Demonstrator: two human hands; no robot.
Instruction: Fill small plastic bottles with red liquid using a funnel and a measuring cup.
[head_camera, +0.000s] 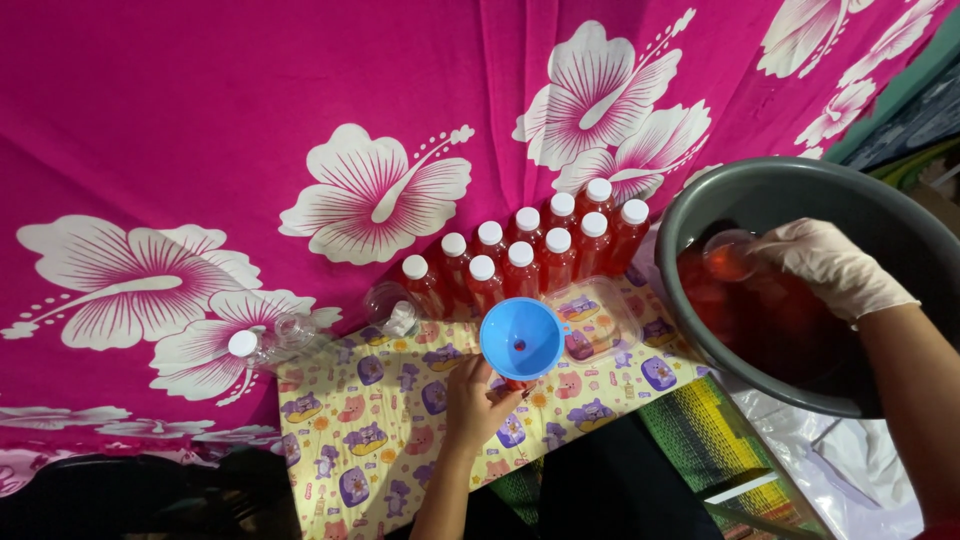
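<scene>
While left hand (478, 400) steadies funnel (521, 338), basin (800, 195) apparently holds red liquid (770, 315).

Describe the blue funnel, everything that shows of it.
The funnel is light blue and looks like smooth plastic, with a wide round mouth, a small tab on its rim and a narrow hole at the bottom showing red below. It stands upright, mouth up, its spout in a bottle of red liquid that the left hand grips just beneath it. It sits over the cartoon-patterned mat, in front of the capped red bottles.
</scene>
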